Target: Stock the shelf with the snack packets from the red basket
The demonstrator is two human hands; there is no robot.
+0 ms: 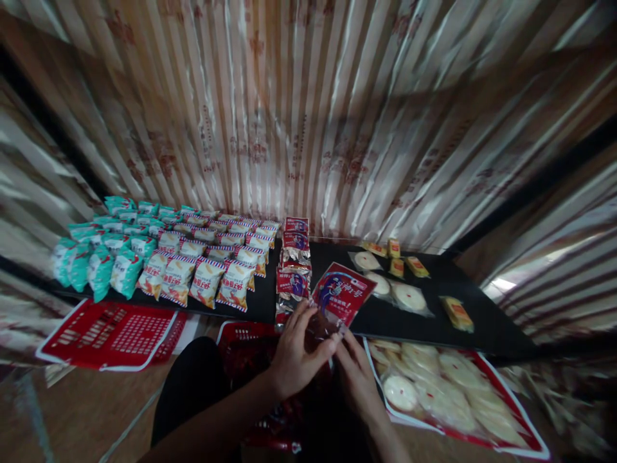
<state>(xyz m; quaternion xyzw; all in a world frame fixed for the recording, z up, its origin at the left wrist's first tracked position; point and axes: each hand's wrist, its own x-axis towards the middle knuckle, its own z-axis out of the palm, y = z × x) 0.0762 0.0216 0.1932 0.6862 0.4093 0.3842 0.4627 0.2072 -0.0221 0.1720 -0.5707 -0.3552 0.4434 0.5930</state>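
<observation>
Both my hands hold a red snack packet [341, 290] with white lettering and a clear lower part, tilted above the shelf's front edge. My left hand [299, 354] grips its lower left side, thumb reaching across the bottom. At the lower right corner, my right hand [354, 366] pinches the packet with its fingers. Just behind my left hand, a column of similar red packets [293, 281] lies on the black shelf [347, 255]. Below my hands is a red basket [241, 331], its contents dark and largely hidden by my arms.
Left on the shelf stand rows of striped snack bags [207, 281] and teal bags [126, 271]. Round white wrapped cakes [409, 297] and yellow packets [457, 314] lie to the right. An upturned-looking red basket [116, 331] sits low left; another basket [523, 411] holds pale round cakes.
</observation>
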